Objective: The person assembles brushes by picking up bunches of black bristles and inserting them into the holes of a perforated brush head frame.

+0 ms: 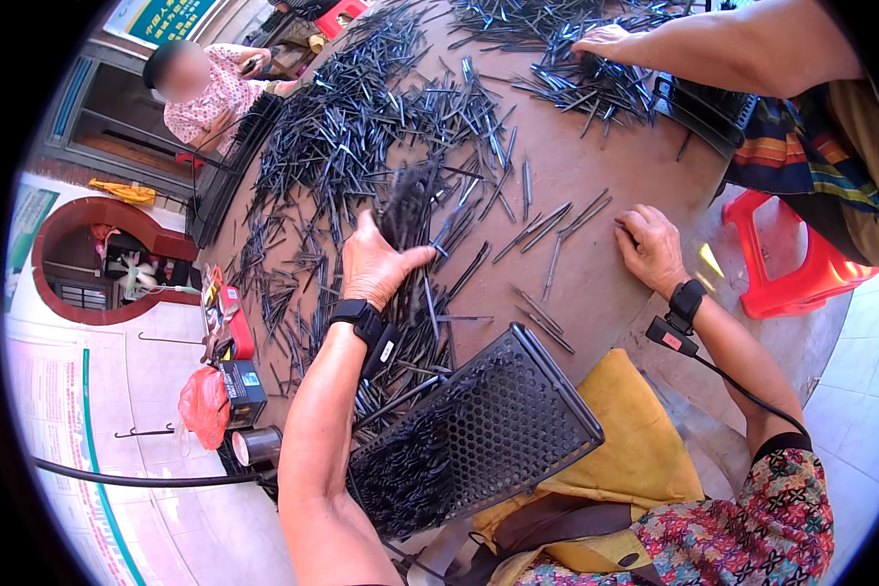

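Observation:
My left hand [376,262] is over the table, thumb stretched out, with a bunch of slim black sticks [412,207] between thumb and fingers; the bunch is partly blurred. The sticks look like thin pointed pen parts, but their exact kind is unclear. My right hand [651,249] rests near the table's right edge, holding nothing, its fingers apart and slightly bent. Between the hands lie a few loose sticks [547,230]. Nearest me, a black rack with round holes [518,420] sits tilted at the table edge; its left part is filled with upright sticks, while holes show on its right.
A large heap of black sticks [332,137] covers the far left of the brown table [596,166]. Another person's hand [604,41] reaches into a pile at the far right, beside another black rack [703,107]. A red stool [781,264] stands right. A cable [146,479] crosses left.

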Demonstrator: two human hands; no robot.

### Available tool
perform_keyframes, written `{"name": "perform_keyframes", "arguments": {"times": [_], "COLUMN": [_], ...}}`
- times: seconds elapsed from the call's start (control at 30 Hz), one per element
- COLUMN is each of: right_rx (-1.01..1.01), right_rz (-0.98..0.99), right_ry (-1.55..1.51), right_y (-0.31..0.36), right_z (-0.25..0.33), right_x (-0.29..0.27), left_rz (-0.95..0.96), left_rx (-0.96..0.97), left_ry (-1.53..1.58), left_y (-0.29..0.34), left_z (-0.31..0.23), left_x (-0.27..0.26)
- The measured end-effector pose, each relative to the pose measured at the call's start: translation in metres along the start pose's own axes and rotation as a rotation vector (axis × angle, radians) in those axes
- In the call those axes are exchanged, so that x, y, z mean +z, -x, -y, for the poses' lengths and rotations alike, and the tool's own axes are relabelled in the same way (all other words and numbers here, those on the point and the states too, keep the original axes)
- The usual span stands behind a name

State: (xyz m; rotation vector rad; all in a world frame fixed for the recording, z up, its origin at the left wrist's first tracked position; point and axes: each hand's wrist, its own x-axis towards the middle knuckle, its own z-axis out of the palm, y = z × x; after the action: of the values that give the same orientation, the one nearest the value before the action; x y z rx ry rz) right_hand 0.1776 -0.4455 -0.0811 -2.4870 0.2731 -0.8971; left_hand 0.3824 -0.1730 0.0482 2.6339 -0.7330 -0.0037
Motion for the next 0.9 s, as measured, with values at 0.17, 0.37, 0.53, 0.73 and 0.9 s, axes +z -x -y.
{"name": "perform_keyframes", "arguments": {"times": [0.17, 0.37, 0.53, 0.73, 0.9], "right_rx": [-0.042, 0.225, 0.057, -0.086, -0.186], "right_rz": [-0.018, 0.317, 0.69, 0.67, 0.704], "right_ry": [0.031, -0.493, -0.644, -0.686, -0.528], "right_y": [-0.003, -0.073, -0.132, -0.114, -0.115], "right_z": [0.003, 0.092, 0.177, 0.208, 0.21], "right_x": [-0.001, 0.002, 0.025, 0.056, 0.053], "left_rz": [-0.18, -0.272, -0.08, -0.05, 0.041], "left_rx": [-0.082, -0.309, -0.357, -0.469, -0.461], "left_ry": [0.716, 1.17, 1.426, 1.695, 1.584], "left_y": [-0.005, -0.002, 0.005, 0.027, 0.032], "left_z": [0.01, 0.023, 0.01, -0.009, -0.009], "left_x": [-0.011, -0.024, -0.014, -0.015, -0.014]}}
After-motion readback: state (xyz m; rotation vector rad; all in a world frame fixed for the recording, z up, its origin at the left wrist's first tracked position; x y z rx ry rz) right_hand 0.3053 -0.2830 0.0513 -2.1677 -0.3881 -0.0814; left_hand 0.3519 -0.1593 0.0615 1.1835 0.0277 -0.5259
